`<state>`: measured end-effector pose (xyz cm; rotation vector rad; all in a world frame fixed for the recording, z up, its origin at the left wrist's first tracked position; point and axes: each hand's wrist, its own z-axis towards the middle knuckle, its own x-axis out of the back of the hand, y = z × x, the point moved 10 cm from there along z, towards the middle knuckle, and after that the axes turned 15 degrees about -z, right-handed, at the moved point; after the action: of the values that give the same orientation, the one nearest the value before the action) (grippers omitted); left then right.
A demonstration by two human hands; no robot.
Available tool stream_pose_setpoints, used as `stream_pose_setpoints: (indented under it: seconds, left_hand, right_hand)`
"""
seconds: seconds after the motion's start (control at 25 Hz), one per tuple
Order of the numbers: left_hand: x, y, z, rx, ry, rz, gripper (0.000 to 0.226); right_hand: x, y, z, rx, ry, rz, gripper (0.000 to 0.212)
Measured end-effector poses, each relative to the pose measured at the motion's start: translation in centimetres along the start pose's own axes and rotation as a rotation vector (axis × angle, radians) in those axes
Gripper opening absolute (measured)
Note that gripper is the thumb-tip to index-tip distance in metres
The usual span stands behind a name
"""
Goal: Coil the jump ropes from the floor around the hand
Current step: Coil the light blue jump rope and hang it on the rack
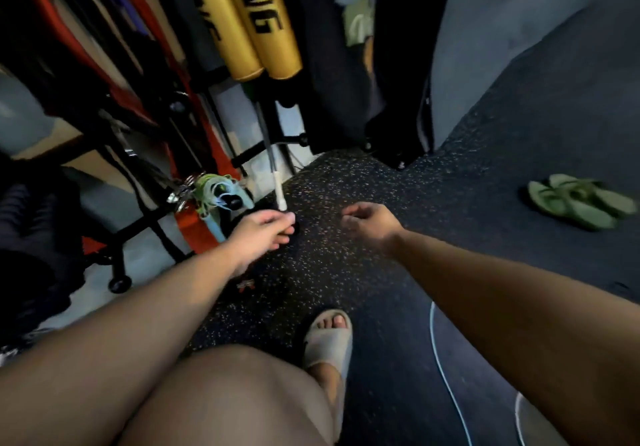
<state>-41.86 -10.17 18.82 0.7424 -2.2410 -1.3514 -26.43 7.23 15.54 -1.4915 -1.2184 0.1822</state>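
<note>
Fingers of the left hand (258,234) are curled at the foot of a white handle (279,191); a grip cannot be confirmed.
From the head view, the right hand (369,220) is held loosely curled and empty. A pale jump rope (446,384) is seen on the floor (346,175), its length running roughly 12 to 5 o'clock, at 5 o'clock from the right hand, judged the nearer.

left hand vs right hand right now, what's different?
Position: the left hand is at the lower end of the white handle; the right hand is over the speckled floor, touching nothing.
Pose: the left hand is bunched at its tips, and whether it pinches is unclear. The right hand hangs loosely curled and empty.
Shared: both are bare and reach forward, low.
</note>
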Motion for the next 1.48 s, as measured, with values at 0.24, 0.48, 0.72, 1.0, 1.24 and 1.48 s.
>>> stream_pose_setpoints:
  seconds: [0.24, 0.48, 0.72, 1.0, 1.24, 1.48]
  left_hand:
    - [-11.4, 5.1, -5.4, -0.068, -0.285, 0.338, 0.023]
    - [-27.5, 2.5, -9.1, -0.128, -0.484, 0.433, 0.022]
    - [-37.0, -8.9, -9.1, -0.069, -0.558, 0.493, 0.031]
    - [-43.4, -20.2, -8.2, 0.058, -0.574, 0.639, 0.035]
    - [-52.1, -24.6, -6.5, 0.008, -0.684, 0.763, 0.019]
    - [-62.4, -27.0, -5.7, -0.377, -0.910, 1.045, 0.045]
  right_hand:
    - [10.3, 5.9, -11.8, -0.038, 0.157, -0.028, 0.011]
    - [16.5, 16.3, -21.9, -0.190, 0.284, -0.055, 0.010]
    - [17.5, 28.8, -29.2, -0.419, 0.316, -0.077, 0.013]
    - [14.9, 40.8, -31.2, -0.597, 0.241, -0.104, 0.009]
    - [17.4, 50.0, -31.6, -0.774, 0.305, -0.277, 0.018]
    - [18.3, 56.4, -30.2, -0.859, 0.276, -0.431, 0.035]
